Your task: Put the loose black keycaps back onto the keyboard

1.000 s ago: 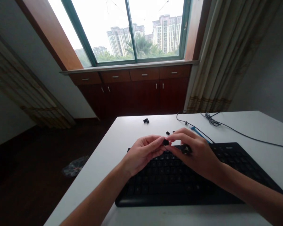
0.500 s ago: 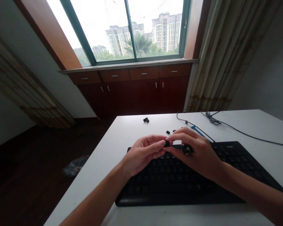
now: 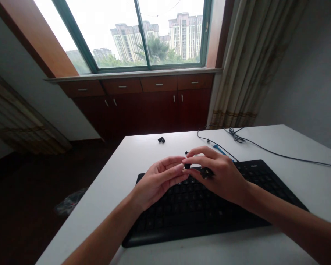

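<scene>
Above the black keyboard (image 3: 182,217) my two hands meet at the fingertips. Between them is a small black keycap (image 3: 187,166). My left hand (image 3: 161,178) pinches it from the left between thumb and fingers. From the right, my right hand (image 3: 217,169) has its thumb and fingertips closed on the same keycap. A dark, rough-ended object (image 3: 206,173) is tucked in the right palm; its kind is not clear. Behind the hands, another small black keycap (image 3: 187,152) is partly hidden by the right fingers.
Small black pieces (image 3: 161,140) lie near the far edge of the white table (image 3: 138,154). A blue tool (image 3: 222,150) lies behind the keyboard, by a black cable (image 3: 281,152). On the floor at left is a clear plastic bag (image 3: 70,202).
The whole view has shifted, so the table and hands appear further left. Both hands still hold the keycap, which now shows turned slightly between the fingertips.
</scene>
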`<state>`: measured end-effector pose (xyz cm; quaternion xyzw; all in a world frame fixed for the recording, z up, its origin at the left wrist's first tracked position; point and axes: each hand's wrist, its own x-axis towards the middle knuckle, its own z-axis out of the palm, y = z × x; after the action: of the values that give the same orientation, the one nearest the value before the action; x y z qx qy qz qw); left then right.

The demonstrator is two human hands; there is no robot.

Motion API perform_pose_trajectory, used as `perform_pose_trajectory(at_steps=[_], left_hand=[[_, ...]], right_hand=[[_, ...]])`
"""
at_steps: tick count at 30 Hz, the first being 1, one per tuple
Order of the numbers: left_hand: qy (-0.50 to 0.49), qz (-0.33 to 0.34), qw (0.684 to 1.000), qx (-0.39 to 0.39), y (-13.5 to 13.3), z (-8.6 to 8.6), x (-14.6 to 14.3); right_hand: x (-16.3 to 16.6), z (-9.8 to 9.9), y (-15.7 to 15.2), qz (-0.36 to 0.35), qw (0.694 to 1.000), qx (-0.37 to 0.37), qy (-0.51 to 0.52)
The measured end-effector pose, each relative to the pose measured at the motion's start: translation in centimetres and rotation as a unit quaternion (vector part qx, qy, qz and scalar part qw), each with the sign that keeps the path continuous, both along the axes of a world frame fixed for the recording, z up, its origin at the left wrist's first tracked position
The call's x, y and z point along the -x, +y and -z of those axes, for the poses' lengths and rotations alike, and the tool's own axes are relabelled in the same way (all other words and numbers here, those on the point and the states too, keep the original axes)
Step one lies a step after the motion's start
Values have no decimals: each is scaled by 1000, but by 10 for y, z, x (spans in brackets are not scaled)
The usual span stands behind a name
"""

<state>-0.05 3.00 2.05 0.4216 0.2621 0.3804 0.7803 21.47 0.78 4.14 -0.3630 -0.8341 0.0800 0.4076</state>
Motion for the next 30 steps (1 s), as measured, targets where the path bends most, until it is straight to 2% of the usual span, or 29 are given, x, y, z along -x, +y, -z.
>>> perform_pose_trajectory(at_steps=[3,5,7,9,12,15,17,22,25,28,30], left_hand=[[41,-1,999,-35,-1,-4,0],[64,-15,996,-52,0,-6,0],[86,-34,994,-63,0,-6,1],[111,-49,989,-79,-1,-5,1],[154,-76,979,-112,-2,-4,1],[183,-123,967,-131,0,-6,5],[174,-161,963,-128,7,-7,10],[150,-250,951,-101,30,-6,29],[223,-275,926,-128,36,1,41],[332,-274,882,-190,33,11,55],[354,-277,873,-190,30,17,62]], right_hand=[[-26,-22,1,25,999,-22,-6],[-51,-33,1,94,995,-32,-10],[-80,-36,-1,149,988,-19,-26],[-105,-31,-5,178,982,-11,-57],[-132,-13,-14,151,983,8,-105],[-145,4,-22,115,985,35,-127],[-148,12,-26,125,983,47,-128],[-155,12,-33,144,982,53,-115],[-162,9,-43,140,982,50,-113],[-169,9,-54,141,982,51,-114],[-172,11,-58,136,982,46,-122]])
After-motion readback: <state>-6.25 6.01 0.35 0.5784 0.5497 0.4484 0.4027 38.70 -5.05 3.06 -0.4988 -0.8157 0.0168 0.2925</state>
